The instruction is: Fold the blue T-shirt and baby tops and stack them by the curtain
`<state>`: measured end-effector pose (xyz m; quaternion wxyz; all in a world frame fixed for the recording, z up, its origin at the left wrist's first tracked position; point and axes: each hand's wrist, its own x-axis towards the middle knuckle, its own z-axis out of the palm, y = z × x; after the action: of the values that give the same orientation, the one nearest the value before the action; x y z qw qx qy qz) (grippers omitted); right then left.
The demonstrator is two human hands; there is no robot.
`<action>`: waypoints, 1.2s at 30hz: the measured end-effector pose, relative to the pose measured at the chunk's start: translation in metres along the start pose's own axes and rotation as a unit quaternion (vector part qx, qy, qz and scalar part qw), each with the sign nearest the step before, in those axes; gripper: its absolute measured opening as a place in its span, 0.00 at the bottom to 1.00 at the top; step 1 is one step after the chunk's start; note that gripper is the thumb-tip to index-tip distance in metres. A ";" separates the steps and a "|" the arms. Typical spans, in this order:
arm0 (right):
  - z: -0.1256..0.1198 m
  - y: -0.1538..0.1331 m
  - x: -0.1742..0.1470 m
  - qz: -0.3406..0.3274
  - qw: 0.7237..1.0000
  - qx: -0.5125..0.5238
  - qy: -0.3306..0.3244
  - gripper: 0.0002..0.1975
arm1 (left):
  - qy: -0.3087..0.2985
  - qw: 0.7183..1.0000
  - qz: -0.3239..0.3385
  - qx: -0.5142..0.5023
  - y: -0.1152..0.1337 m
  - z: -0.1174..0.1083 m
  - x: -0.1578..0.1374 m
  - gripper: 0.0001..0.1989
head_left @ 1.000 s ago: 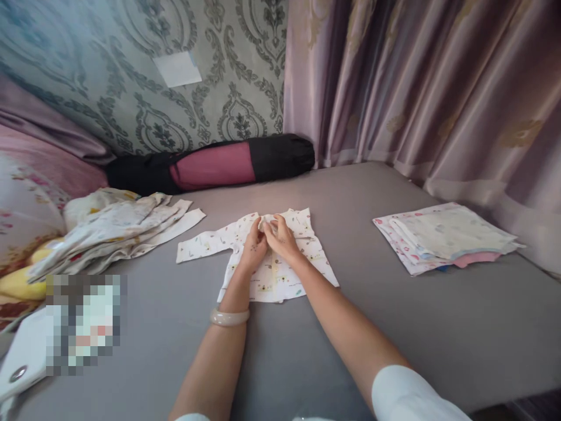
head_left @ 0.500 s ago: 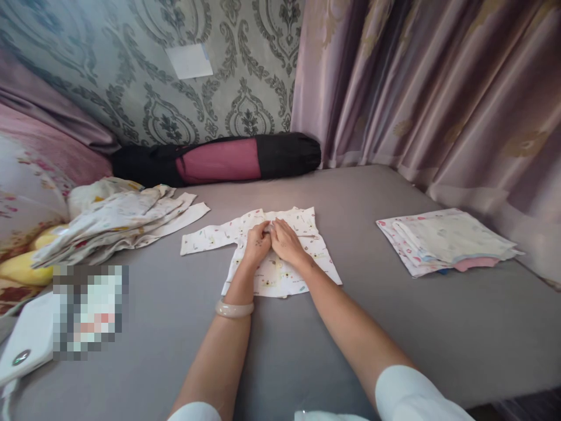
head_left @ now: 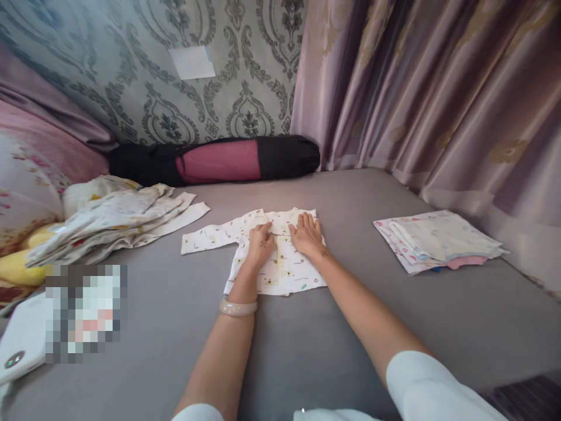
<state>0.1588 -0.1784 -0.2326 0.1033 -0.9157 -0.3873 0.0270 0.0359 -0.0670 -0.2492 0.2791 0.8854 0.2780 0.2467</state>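
A small white baby shirt (head_left: 287, 275) with a scattered print lies spread on the grey sheet. Its left sleeve (head_left: 210, 235) stretches out to the side, while the other sleeve lies folded in across the chest. My left hand (head_left: 261, 245) rests on the upper left of the shirt, fingers curled in and closed on the cloth near the middle. Flat on the upper right part is my right hand (head_left: 307, 235), its fingers spread and pressing the folded-in side.
Several loose garments (head_left: 127, 216) are heaped at the left. A folded stack of clothes (head_left: 442, 240) lies at the right. A black and pink long bag (head_left: 219, 161) lines the wall. At the near left sits a white device (head_left: 30, 330) beside a blurred-out item (head_left: 94, 310).
My right hand has slid right, away from my left hand, and its fingers have spread over the shirt's right side. My left hand has hardly moved.
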 end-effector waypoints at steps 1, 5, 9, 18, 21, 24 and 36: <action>-0.001 0.003 0.001 0.004 1.000 -0.004 -0.004 0.34 | -0.003 1.000 -0.001 0.003 0.001 -0.001 -0.001 0.26; -0.005 0.014 0.006 0.030 0.999 -0.024 -0.014 0.34 | -0.006 1.000 -0.016 0.011 0.005 -0.002 -0.002 0.25; -0.010 0.024 0.008 0.060 0.998 -0.026 -0.002 0.34 | -0.011 1.000 -0.009 0.011 0.005 -0.001 -0.002 0.25; -0.012 0.026 0.011 0.080 0.996 -0.030 -0.018 0.35 | -0.005 0.996 0.011 0.084 0.013 0.001 -0.005 0.24; -0.012 0.025 0.010 0.085 0.996 -0.038 0.000 0.34 | -0.005 0.992 0.020 0.122 0.016 0.004 -0.007 0.24; -0.014 0.015 0.008 0.055 0.997 -0.050 0.034 0.32 | 0.006 0.990 0.023 0.140 0.014 0.010 -0.008 0.23; 0.001 -0.054 0.002 -0.138 0.989 0.041 -0.037 0.29 | 0.053 0.994 -0.040 0.090 -0.004 -0.003 -0.001 0.18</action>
<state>0.1215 -0.1402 -0.2217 0.1287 -0.8467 -0.5125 0.0624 0.0321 -0.0632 -0.2499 0.1931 0.8808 0.3485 0.2559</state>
